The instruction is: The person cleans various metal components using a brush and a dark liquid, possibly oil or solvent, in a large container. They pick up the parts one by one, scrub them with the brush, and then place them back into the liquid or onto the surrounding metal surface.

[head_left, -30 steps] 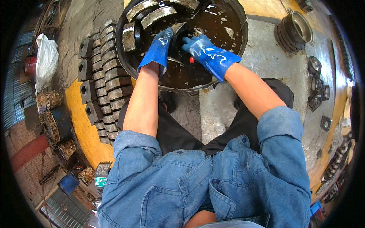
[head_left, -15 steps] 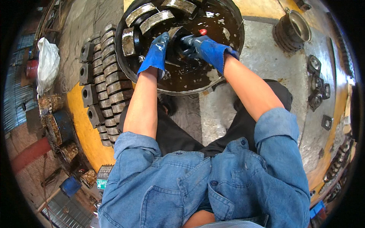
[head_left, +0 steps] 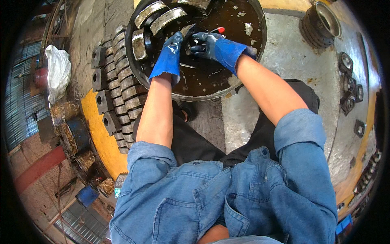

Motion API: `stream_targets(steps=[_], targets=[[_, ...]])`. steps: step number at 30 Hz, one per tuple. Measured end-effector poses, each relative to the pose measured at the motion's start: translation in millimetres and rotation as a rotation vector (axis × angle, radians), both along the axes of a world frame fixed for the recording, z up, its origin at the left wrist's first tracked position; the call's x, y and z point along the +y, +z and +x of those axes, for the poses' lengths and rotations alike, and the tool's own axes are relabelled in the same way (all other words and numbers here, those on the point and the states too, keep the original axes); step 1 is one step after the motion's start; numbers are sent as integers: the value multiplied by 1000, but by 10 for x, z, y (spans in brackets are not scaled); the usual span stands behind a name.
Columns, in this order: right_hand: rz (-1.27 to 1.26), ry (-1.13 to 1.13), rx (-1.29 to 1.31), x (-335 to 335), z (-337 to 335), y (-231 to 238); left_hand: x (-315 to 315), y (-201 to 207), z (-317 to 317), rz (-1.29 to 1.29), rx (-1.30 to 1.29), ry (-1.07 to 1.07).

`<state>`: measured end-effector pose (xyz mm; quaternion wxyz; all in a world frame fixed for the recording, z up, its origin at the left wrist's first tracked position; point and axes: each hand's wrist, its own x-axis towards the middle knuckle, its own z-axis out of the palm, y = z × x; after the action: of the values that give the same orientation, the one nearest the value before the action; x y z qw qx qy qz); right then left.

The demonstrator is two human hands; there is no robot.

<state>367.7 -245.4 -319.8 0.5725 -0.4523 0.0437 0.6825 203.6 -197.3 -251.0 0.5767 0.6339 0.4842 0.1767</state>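
Observation:
A curved metal block [head_left: 187, 31], dark and wet, is held between my two blue-gloved hands over a round tub [head_left: 265, 28] of dark, oily liquid. My left hand [head_left: 172, 45] closes on the block's left side. On its other side, my right hand [head_left: 210, 44] has bent fingers against the block. The block's lower part is hard to make out against the liquid. Just beyond my right hand shows a small red-tipped thing [head_left: 221, 30]; its kind is unclear. More curved metal blocks [head_left: 168, 21] rest in the tub at the far left.
Rows of curved metal pieces [head_left: 129, 81] stand left of the tub, beside several square blocks with holes [head_left: 105, 101]. To the right are a metal wheel rim [head_left: 321, 25] and small metal fittings [head_left: 347, 83]. A white plastic bag [head_left: 58, 73] hangs far left.
The block and both hands have shifted slightly within the tub, and the right hand's fingers show more clearly. The whole view has moved a little, so surroundings sit further right.

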Motion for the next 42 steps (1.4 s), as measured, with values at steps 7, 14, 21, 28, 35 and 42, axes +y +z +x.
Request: stream_targets(steps=[7,14,21,28,35,42], targets=[[149,838,-1254,21,203,-73,228,-397,-28,17,-37,-17],[280,1195,-1820,-105,184,449,80,-169,72,101,62,-67],[-48,762,-1475,-209,256,306,186,-373,295,348,298,-149],[77,581,-620,-343,353,503,594,-988,131,436,207,-157],[156,819,-1749,-260,187,282,558,-947,142,473,232,-161],[-115,749,-1644,-255,83,488,246,-482,120,447,271,-47]])
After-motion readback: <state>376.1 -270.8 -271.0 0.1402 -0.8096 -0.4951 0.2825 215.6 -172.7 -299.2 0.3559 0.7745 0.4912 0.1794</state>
